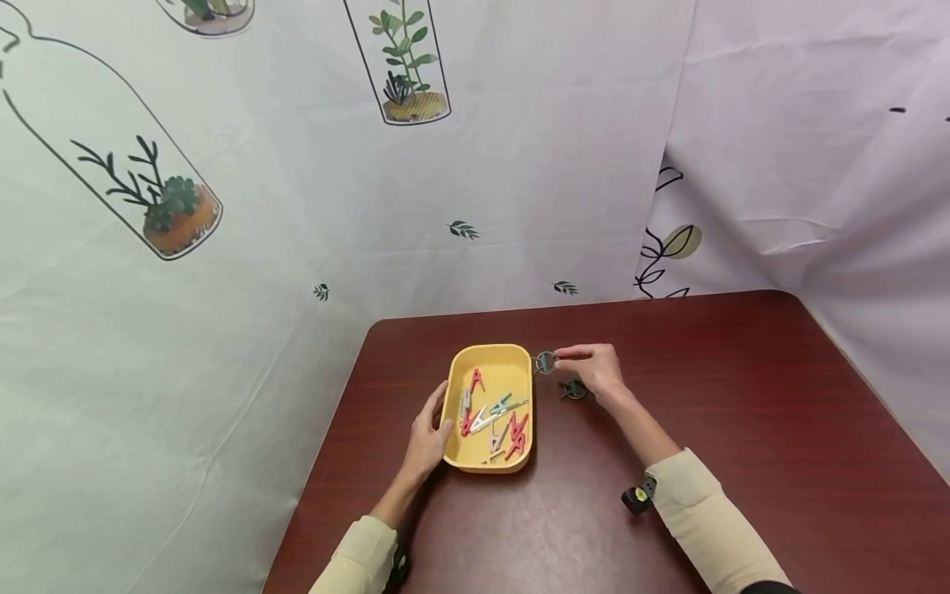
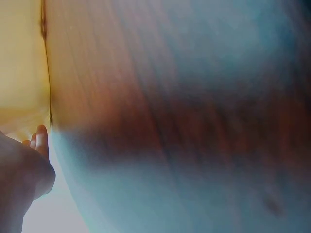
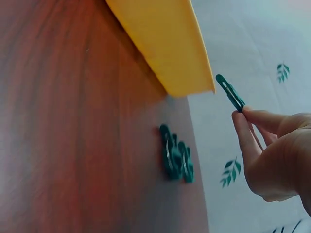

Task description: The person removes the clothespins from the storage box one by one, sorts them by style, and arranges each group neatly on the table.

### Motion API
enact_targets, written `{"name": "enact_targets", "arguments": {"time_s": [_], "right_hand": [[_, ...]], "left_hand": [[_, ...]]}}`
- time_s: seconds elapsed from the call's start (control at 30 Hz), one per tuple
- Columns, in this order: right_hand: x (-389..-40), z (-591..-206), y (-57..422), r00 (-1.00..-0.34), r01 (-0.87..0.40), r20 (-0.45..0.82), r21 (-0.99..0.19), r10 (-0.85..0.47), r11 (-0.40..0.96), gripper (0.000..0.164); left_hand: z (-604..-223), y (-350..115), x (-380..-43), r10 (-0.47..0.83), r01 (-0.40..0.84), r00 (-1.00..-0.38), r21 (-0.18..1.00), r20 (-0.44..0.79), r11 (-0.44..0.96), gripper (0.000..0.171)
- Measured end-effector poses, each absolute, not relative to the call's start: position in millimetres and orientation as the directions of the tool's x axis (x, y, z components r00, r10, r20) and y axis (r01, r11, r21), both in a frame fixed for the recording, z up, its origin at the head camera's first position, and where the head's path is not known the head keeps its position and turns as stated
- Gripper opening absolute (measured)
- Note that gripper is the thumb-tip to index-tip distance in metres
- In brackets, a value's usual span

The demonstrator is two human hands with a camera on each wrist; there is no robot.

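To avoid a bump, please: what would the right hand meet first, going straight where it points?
The right hand, green clip leading, would likely meet the yellow tray first, at its nearer long side; height is unclear, so it might pass above.

Head view: above the table (image 1: 742, 396), facing forward and down; distant enough to frame the left hand (image 1: 429, 429), right hand (image 1: 596, 369), yellow tray (image 1: 506, 378) and backdrop cloth (image 1: 534, 181).
Left wrist view: very close to a surface (largely blurred), left hand at lower left.
Right wrist view: beside the right hand, rotated, facing the tray's outer wall and cloth.
Head/right wrist overlap: right hand, tray, green clips (image 3: 171, 160), cloth.
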State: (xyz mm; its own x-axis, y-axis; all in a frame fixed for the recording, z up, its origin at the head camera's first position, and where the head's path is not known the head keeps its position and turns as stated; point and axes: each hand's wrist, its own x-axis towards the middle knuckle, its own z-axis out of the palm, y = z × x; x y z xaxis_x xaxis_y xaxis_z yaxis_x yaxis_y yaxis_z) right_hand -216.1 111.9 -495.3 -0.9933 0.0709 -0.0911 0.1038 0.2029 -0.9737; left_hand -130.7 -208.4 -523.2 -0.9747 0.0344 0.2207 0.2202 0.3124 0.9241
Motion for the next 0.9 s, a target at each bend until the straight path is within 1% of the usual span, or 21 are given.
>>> {"name": "enact_targets", "arguments": {"time_s": [0.1,0.3,0.47,0.57,0.9], "right_hand": [[-208.2,-500.9,124.8,-0.991,0.127,-0.118,-0.982,0.07,0.14,0.026],[-192.6,-515.1,142.4,-0.982,0.184,-0.187,-0.981,0.041,-0.054,0.033],[-178.6,-524.6,149.3,-0.972,0.229,-0.235,-0.961,0.019,-0.154,0.034],[-170.0,-528.7,152.0,-0.966,0.25,-0.256,-0.952,0.013,-0.179,0.034],[-149.3,-537.5,159.4,-0.959,0.281,-0.284,-0.946,-0.001,-0.164,0.035]], "left_hand": [[-523.7,-209.4,-130.4,0.034,0.212,-0.977,0.926,0.212,0.313,0.066],[-523.4,-210.2,-131.3,0.037,0.215,-0.976,0.926,0.214,0.312,0.066],[-523.1,-210.2,-131.4,0.034,0.222,-0.974,0.923,0.222,0.313,0.066],[-523.4,-210.2,-131.6,0.036,0.227,-0.973,0.921,0.227,0.315,0.066],[-522.8,-209.2,-131.7,0.033,0.227,-0.973,0.917,0.229,0.328,0.066]]}}
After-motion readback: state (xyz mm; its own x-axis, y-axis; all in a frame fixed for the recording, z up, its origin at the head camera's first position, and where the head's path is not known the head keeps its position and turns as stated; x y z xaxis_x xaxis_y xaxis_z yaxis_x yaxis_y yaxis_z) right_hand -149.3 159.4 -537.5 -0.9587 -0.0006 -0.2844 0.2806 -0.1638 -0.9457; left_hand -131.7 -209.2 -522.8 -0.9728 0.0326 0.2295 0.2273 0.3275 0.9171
